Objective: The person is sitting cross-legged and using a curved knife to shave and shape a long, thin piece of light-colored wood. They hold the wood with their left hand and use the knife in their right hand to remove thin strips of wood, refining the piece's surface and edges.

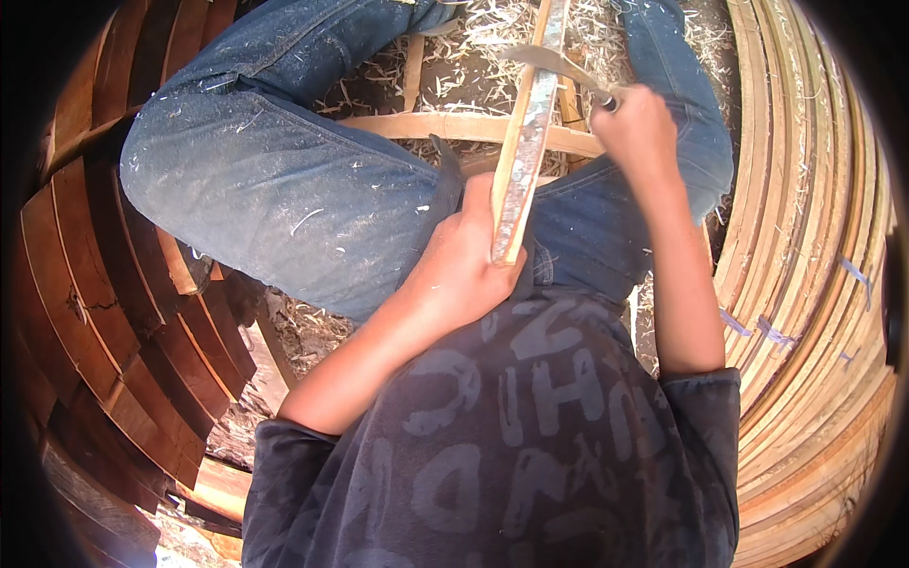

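Observation:
My left hand (462,263) is closed around the near end of a long wooden strip (526,156), which runs away from me between my legs. The strip has pale edges and a mottled grey-brown, bark-like upper face. My right hand (636,133) is wrapped around the short handle of a curved knife (547,61). Its blade crosses the strip near the far end, pointing left; whether it touches the wood I cannot tell. Beside my left hand, a dark strap-like piece (445,180) rests against my left thigh.
A curved wooden crosspiece (426,126) passes beneath the strip. Pale shavings (473,52) litter the ground between my legs. Long pale wooden strips (795,237) lie stacked along my right, some with bluish ties (776,332). Reddish-brown wooden pieces (80,275) are piled on my left.

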### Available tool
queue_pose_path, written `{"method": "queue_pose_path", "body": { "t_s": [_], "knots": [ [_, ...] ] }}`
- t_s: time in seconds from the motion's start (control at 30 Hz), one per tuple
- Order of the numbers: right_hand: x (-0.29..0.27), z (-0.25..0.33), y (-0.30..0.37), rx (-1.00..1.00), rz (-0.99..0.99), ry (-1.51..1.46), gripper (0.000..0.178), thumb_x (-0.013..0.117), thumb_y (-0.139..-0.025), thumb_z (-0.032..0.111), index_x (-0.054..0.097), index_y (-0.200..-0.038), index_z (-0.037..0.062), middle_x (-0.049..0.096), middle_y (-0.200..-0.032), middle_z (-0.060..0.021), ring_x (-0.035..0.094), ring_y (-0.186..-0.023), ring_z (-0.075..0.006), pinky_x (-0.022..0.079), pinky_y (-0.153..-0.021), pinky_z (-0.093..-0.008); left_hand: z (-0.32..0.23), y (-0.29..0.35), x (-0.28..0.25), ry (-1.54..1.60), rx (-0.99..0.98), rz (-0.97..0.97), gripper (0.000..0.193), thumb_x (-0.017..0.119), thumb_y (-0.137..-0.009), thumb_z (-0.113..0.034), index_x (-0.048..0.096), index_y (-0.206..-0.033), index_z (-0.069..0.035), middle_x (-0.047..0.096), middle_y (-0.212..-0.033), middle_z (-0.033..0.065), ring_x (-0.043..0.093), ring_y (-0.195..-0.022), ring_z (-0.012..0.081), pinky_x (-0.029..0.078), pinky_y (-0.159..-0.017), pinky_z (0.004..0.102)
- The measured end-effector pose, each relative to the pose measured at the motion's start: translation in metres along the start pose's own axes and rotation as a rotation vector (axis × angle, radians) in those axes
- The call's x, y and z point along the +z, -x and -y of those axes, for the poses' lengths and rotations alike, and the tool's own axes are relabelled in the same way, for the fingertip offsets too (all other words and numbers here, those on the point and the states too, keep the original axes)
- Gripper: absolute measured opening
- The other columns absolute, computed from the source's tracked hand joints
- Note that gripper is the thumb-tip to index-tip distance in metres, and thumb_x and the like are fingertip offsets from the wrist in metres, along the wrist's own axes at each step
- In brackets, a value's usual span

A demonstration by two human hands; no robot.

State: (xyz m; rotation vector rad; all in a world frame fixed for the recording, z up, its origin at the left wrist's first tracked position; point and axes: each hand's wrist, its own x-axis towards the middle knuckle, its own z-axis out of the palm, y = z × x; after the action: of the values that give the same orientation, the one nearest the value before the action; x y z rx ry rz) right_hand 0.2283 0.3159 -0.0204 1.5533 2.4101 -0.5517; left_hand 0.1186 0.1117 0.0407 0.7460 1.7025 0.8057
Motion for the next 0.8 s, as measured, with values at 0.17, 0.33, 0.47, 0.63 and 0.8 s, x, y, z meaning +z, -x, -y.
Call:
{"method": "queue_pose_path", "body": {
  "t_s": [0.17,0.33,0.47,0.63,0.8],
  "knots": [
    [0.028,-0.097,-0.079,0.363,0.032,0.038,0.038,0.055,-0.078,0.032,0.069,-0.093,0.0003,0.066,-0.103,-0.0234,0.062,-0.102,-0.0359,0.047,-0.089,-0.0429,-0.006,-0.001,-0.006,0.031,-0.020,0.045,0.051,0.055,-0.078,0.000,0.035,-0.125,0.000,0.056,-0.074,0.0195,0.062,-0.071,0.0371,0.048,-0.068,0.0377],
    [0.025,-0.085,-0.035,0.245,0.039,-0.258,0.036,0.061,-0.083,0.033,0.068,-0.078,-0.0020,0.066,-0.074,-0.0212,0.066,-0.074,-0.0319,0.048,-0.071,-0.0387,-0.003,-0.004,-0.013,0.062,-0.078,-0.019,0.049,0.057,-0.078,-0.001,0.039,-0.123,0.000,0.057,-0.075,0.0185,0.063,-0.072,0.0327,0.048,-0.070,0.0357],
    [0.022,-0.051,0.017,0.068,-0.001,-0.424,0.031,0.064,-0.084,0.026,0.066,-0.072,-0.0025,0.055,-0.053,-0.0158,0.056,-0.050,-0.0266,0.043,-0.055,-0.0381,-0.003,-0.005,-0.008,0.065,-0.077,-0.014,0.049,0.059,-0.078,0.000,0.039,-0.123,-0.001,0.053,-0.071,0.0091,0.057,-0.067,0.0179,0.045,-0.064,0.0302],
    [0.023,-0.006,0.040,-0.167,0.072,-0.278,0.022,0.063,-0.077,0.022,0.069,-0.076,0.0005,0.062,-0.065,-0.0231,0.064,-0.067,-0.0394,0.050,-0.064,-0.0429,0.000,-0.007,-0.008,0.154,-0.098,0.027,0.049,0.060,-0.077,0.004,0.040,-0.121,-0.003,0.044,-0.067,-0.0020,0.044,-0.061,0.0066,0.040,-0.059,0.0244],
    [0.035,-0.008,-0.010,0.015,-0.062,-0.182,0.025,0.063,-0.074,0.023,0.069,-0.079,-0.0009,0.065,-0.076,-0.0264,0.064,-0.076,-0.0428,0.051,-0.073,-0.0460,0.001,-0.007,-0.005,0.111,-0.080,0.018,0.044,0.057,-0.078,0.003,0.042,-0.119,-0.003,0.046,-0.072,0.0004,0.046,-0.063,0.0086,0.041,-0.060,0.0253]
  ]
}}
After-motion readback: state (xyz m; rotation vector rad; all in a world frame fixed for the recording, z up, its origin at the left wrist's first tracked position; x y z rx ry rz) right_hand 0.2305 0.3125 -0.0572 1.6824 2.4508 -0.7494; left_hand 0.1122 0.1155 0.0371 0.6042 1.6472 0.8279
